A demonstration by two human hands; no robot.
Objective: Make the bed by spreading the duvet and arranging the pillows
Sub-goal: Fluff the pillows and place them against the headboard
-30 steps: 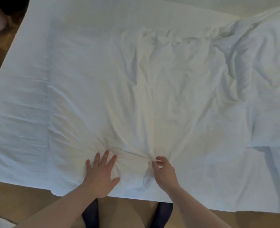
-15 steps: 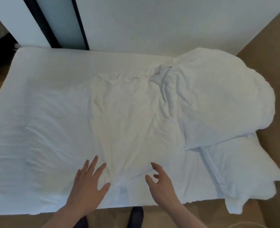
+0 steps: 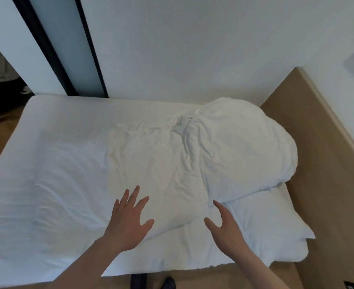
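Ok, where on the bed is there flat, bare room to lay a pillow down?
The left half of the mattress is free: a flat sheet from the far wall edge to the near edge, bordered on the right by the crumpled duvet. The right side is crowded: the bunched duvet heap lies over a pillow. Both hands, left hand and right hand, hover open mid-bed.

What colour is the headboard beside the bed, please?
Light brown, a plain tan panel, seen in the head view.

Bed's left half (image 3: 47, 163) flat, free to pass; bunched duvet (image 3: 240, 147) blocks right side
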